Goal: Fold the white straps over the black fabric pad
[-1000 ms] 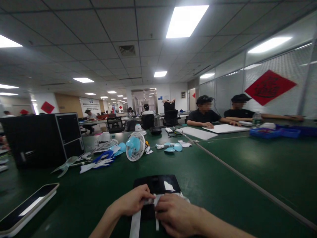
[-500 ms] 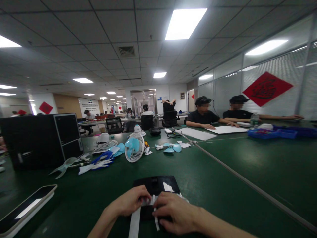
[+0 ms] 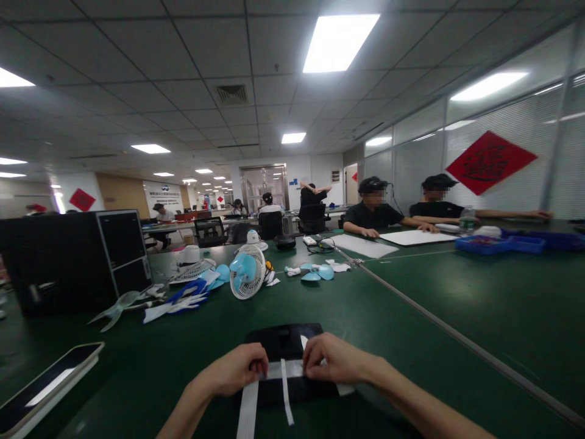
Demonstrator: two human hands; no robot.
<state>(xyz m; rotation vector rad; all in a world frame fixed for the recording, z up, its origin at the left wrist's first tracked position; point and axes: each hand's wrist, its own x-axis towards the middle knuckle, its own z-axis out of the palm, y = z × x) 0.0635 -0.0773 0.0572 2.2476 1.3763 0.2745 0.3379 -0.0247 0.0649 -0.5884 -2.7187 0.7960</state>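
In front of me on the green table lies a black, flat object (image 3: 280,338) whose kind I cannot make out. A white flat band (image 3: 283,370) runs across it, and its loose length (image 3: 248,410) hangs down towards me on the left. My left hand (image 3: 242,369) is closed, pinching the band at its left part. At the right part, my right hand (image 3: 329,361) pinches the same band with bent fingers. Between the hands a narrow white strip (image 3: 287,399) crosses the band and points towards me. A bit of white material shows under my right wrist.
Left of me lies a phone (image 3: 50,384). A black computer case (image 3: 59,259), gloves (image 3: 183,300), a small fan (image 3: 247,272) and blue fan blades (image 3: 317,272) stand farther back. Two people sit across at the right, near blue trays (image 3: 498,244).
My right hand has moved up and to the right, off the narrow strip, and now pinches the band. More of the strip and band shows. My left hand has barely shifted.
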